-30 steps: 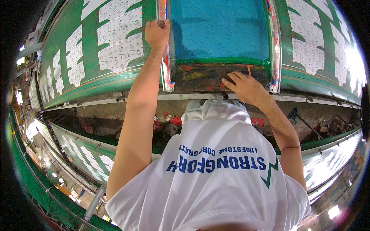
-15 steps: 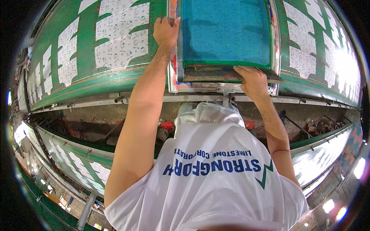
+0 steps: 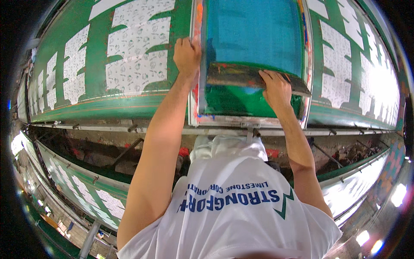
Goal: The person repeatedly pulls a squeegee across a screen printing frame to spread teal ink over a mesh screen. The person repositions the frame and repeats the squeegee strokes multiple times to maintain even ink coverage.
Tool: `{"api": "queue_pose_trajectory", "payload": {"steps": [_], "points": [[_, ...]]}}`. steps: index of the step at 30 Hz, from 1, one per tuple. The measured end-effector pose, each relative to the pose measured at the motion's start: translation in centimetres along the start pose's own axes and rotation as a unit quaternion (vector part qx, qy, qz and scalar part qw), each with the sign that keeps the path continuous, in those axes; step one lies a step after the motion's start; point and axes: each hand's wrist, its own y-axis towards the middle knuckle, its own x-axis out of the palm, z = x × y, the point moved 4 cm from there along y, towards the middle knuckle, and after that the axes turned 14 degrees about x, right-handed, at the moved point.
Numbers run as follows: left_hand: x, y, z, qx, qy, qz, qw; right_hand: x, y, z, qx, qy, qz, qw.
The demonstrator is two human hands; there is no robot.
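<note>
A screen-printing frame (image 3: 195, 103) lies in front of me on a long green table, with blue mesh (image 3: 258, 36) across its far part. My left hand (image 3: 187, 56) is closed on the frame's left rail, fingers curled over the edge. In my right hand (image 3: 277, 90) is a dark, wide squeegee (image 3: 235, 74), gripped towards its right end with the fingers over its top. The squeegee spans most of the frame's width and tilts slightly. Between it and the near rail shows a glossy green band (image 3: 233, 99). The squeegee's lower edge is hidden.
White printed fabric pieces (image 3: 138, 52) lie on the green table to the left, and more pieces (image 3: 336, 64) to the right. A metal rail (image 3: 164, 130) with short pegs runs along the near table edge. Another table (image 3: 82, 181) stands behind me on the left.
The squeegee has moved away from the frame's near rail with my right hand, and the green band behind it now shows. My left hand keeps its hold. The whole view has shifted slightly.
</note>
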Motion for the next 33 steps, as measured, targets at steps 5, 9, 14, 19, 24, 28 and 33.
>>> {"api": "queue_pose_trajectory", "payload": {"steps": [5,9,14,19,24,28,33], "points": [[0.0,0.0,0.0,-0.032,-0.008,-0.014,0.999,-0.2,13.5,0.6,0.046,-0.023,-0.016,0.999],[0.2,0.2,0.1,-0.032,0.020,-0.014,0.999,-0.3,23.2,1.4,0.058,-0.033,-0.012,0.998],[0.2,0.2,0.3,-0.010,0.055,-0.005,0.998,0.2,34.1,2.7,0.028,-0.027,0.038,0.999],[-0.1,0.3,0.9,0.013,0.077,0.009,0.997,-0.4,41.2,4.1,-0.003,-0.069,-0.009,0.998],[-0.1,0.2,1.1,-0.013,0.096,-0.005,0.995,-3.7,42.6,6.0,-0.028,-0.041,0.017,0.999],[0.0,0.2,1.1,-0.013,0.107,-0.011,0.994,-3.0,43.4,6.9,-0.028,-0.025,-0.003,0.999],[0.2,0.1,0.7,-0.016,0.093,-0.026,0.995,-0.8,42.0,6.3,-0.092,-0.062,-0.035,0.993]]}}
